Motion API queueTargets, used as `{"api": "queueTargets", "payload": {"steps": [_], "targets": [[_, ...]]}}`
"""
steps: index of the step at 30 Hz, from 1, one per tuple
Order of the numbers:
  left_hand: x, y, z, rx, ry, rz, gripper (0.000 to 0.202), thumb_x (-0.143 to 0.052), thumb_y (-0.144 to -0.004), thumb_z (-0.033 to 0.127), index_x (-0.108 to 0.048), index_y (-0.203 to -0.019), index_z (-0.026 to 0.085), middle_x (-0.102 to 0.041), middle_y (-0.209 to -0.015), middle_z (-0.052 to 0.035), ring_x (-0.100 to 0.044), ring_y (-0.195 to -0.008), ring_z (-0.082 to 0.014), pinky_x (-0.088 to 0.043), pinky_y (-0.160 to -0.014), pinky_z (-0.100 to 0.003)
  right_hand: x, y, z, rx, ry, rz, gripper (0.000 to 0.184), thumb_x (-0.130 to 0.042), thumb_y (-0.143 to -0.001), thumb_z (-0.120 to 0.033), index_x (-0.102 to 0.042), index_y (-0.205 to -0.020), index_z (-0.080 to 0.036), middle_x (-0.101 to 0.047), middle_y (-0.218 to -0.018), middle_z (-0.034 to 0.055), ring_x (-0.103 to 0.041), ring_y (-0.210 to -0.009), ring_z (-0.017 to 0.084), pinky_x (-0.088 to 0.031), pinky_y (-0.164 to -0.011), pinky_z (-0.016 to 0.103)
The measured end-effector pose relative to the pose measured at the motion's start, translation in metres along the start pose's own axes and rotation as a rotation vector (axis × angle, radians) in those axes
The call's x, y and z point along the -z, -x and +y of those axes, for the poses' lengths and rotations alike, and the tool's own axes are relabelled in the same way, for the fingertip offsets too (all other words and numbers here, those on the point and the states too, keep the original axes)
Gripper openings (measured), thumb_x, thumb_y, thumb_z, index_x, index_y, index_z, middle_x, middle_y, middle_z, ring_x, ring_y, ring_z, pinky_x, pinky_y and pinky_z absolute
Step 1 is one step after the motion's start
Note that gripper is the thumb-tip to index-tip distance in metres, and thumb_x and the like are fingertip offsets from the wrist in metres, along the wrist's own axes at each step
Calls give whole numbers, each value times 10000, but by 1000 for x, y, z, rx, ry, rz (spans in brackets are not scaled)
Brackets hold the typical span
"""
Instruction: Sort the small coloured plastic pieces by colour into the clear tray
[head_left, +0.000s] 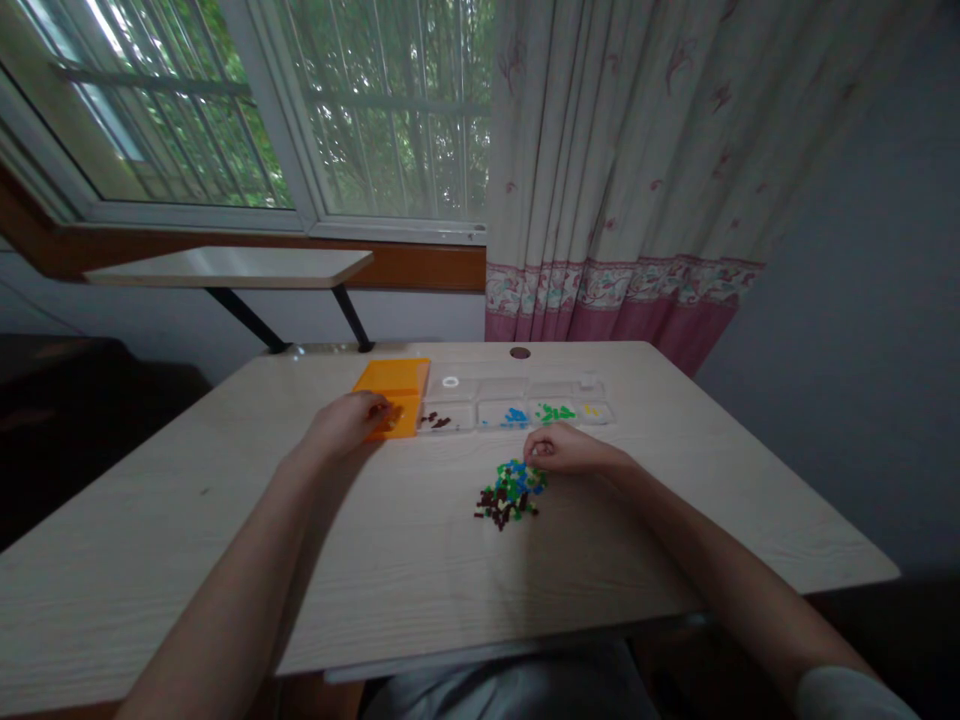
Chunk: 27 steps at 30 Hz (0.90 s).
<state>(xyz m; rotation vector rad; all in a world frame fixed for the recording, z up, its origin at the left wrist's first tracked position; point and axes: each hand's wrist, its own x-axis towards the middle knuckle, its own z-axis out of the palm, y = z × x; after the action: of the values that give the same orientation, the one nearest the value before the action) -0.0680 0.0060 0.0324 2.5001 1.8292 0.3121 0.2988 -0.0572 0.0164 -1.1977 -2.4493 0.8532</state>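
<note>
A small heap of tiny beads, brown, green and blue, lies on the pale wooden table. My right hand rests at the heap's upper right edge with its fingers pinched together; what they hold is too small to see. My left hand lies curled on the near edge of an orange lid, fingertips touching it. Right of the lid stands a clear compartment box with brown, blue, green and yellow beads in separate cells.
A small shelf on black brackets sticks out under the window behind the table. A patterned curtain hangs at the back right. A round cable hole sits at the table's far edge.
</note>
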Motion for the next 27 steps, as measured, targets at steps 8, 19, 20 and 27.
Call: {"api": "queueTargets", "payload": {"steps": [8, 19, 20, 27], "targets": [[11, 11, 52, -126, 25, 55, 321, -386, -811, 392, -645, -880, 216, -659, -796, -48, -563, -642, -171, -326, -548, -226, 2, 0, 9, -59, -77, -10, 198, -517, -634, -104, -653, -776, -120, -441, -499, -63, -352, -446, 46, -259, -436, 153], [-14, 29, 120, -487, 266, 34, 224, -439, -813, 262, -648, -776, 190, -651, -703, -46, -573, -626, -147, -374, -573, -216, 2, 1, 7, -18, 15, -12, 134, -569, -682, -207, -656, -753, -135, -470, -519, -50, -408, -476, 56, -292, -464, 157], [-18, 30, 123, -509, 306, 28, 219, -443, -811, 248, -653, -796, 189, -658, -719, -48, -579, -639, -145, -385, -585, -217, 0, 0, 6, -12, 14, 17, 137, -565, -694, -217, -654, -757, -135, -468, -523, -50, -404, -479, 56, -295, -471, 159], [-26, 36, 141, -477, 508, 67, 226, -508, -807, 323, -667, -887, 184, -664, -736, -43, -567, -633, -127, -402, -590, -211, -16, -6, -19, 102, -25, 226, 148, -568, -735, -273, -643, -776, -152, -411, -493, -69, -343, -454, 52, -286, -483, 159]]}}
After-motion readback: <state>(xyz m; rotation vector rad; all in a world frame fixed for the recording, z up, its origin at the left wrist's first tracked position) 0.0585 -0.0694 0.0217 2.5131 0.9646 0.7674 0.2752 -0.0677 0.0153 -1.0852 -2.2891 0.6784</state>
